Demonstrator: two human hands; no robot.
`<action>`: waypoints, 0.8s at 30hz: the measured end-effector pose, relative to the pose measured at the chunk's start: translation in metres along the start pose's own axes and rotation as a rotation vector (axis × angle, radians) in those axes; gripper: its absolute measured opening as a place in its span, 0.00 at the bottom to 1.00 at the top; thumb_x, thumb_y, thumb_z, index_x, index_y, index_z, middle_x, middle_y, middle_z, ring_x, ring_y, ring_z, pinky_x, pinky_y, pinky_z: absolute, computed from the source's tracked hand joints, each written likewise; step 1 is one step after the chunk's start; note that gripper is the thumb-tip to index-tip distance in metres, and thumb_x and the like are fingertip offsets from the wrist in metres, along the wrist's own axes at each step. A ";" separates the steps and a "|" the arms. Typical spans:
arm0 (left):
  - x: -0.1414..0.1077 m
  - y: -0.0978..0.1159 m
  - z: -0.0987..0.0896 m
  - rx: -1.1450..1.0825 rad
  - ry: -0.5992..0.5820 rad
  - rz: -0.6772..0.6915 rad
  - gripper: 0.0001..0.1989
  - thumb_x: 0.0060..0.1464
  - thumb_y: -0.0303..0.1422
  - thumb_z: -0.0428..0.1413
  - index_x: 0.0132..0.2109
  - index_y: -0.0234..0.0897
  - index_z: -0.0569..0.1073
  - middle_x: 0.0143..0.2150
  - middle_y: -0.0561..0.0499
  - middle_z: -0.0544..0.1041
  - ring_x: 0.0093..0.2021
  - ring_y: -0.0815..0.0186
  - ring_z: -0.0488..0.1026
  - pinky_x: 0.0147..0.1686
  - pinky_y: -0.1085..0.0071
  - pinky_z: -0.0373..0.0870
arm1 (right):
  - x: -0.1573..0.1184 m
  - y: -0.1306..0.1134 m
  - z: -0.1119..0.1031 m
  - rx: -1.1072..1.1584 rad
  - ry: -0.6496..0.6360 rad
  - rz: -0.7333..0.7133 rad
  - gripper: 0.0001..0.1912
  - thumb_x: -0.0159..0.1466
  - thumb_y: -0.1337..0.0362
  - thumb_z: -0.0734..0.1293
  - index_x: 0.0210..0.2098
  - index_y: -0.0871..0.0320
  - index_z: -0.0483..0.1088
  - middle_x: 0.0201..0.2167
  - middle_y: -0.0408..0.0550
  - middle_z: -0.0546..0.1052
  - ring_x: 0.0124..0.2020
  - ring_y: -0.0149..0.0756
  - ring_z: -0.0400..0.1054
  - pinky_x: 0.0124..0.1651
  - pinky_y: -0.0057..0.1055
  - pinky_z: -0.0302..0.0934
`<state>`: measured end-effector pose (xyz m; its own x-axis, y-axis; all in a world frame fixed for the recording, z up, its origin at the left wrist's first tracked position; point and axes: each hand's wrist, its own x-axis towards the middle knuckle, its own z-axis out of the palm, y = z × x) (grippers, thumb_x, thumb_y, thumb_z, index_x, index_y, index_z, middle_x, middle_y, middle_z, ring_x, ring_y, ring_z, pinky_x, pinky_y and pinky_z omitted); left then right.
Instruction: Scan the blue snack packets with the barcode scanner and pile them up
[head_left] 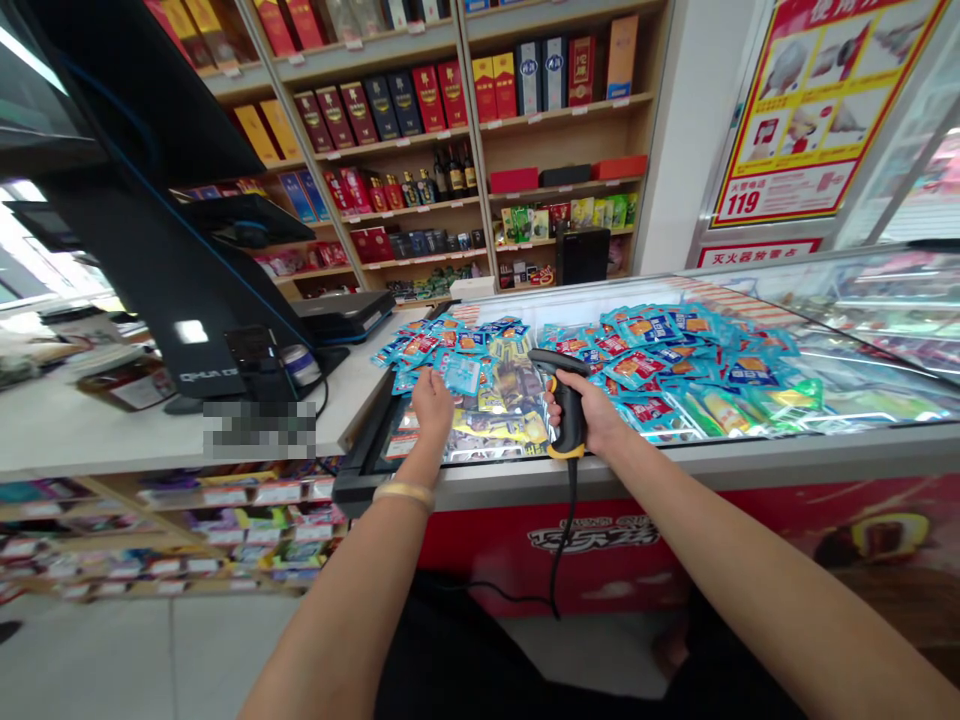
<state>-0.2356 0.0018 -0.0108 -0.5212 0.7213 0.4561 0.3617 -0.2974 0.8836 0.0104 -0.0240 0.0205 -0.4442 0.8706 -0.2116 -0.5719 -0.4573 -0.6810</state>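
My right hand [589, 405] is wrapped round the grip of a black and yellow barcode scanner [571, 415]. The scanner's head points left, and its cable hangs down over the counter's front. My left hand [433, 400] is closed in a pinch at the edge of a light blue snack packet [460, 373], whose paler face is turned up. Around it lies a loose pile of blue snack packets [427, 345]. Between my hands are yellow and clear packets [514, 380]. A larger heap of blue and red packets [649, 350] spreads right of the scanner.
The packets lie on a glass-topped freezer [862, 385] with a grey rim. At left, a white counter [90, 440] carries a black checkout terminal [172, 300] and a brown-filled jar [124, 378]. Shelves of boxes and bottles [405, 110] stand behind. Green-yellow packages [787, 400] lie at right.
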 end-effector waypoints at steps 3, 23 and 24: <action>-0.005 0.001 0.009 -0.064 -0.023 -0.077 0.09 0.54 0.39 0.50 0.33 0.39 0.66 0.23 0.58 0.63 0.22 0.67 0.68 0.32 0.62 0.76 | 0.001 0.001 -0.001 -0.017 -0.045 0.028 0.09 0.60 0.60 0.66 0.29 0.59 0.66 0.19 0.41 0.67 0.16 0.24 0.58 0.17 0.21 0.57; -0.024 0.026 0.016 -0.319 -0.291 -0.240 0.13 0.47 0.32 0.59 0.34 0.40 0.60 0.20 0.65 0.58 0.22 0.77 0.60 0.45 0.57 0.77 | -0.002 0.001 0.006 -0.093 -0.079 0.086 0.11 0.63 0.59 0.65 0.29 0.60 0.67 0.19 0.42 0.69 0.16 0.24 0.60 0.18 0.21 0.59; -0.025 0.026 0.016 -0.316 -0.293 -0.240 0.13 0.47 0.32 0.59 0.34 0.40 0.60 0.20 0.66 0.58 0.21 0.78 0.60 0.46 0.57 0.77 | -0.002 0.001 0.007 -0.096 -0.077 0.083 0.12 0.63 0.59 0.66 0.28 0.60 0.66 0.19 0.42 0.68 0.16 0.24 0.60 0.18 0.21 0.59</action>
<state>-0.2009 -0.0139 -0.0007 -0.3054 0.9248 0.2268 -0.0181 -0.2438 0.9697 0.0062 -0.0271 0.0251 -0.5405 0.8126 -0.2181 -0.4640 -0.5041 -0.7284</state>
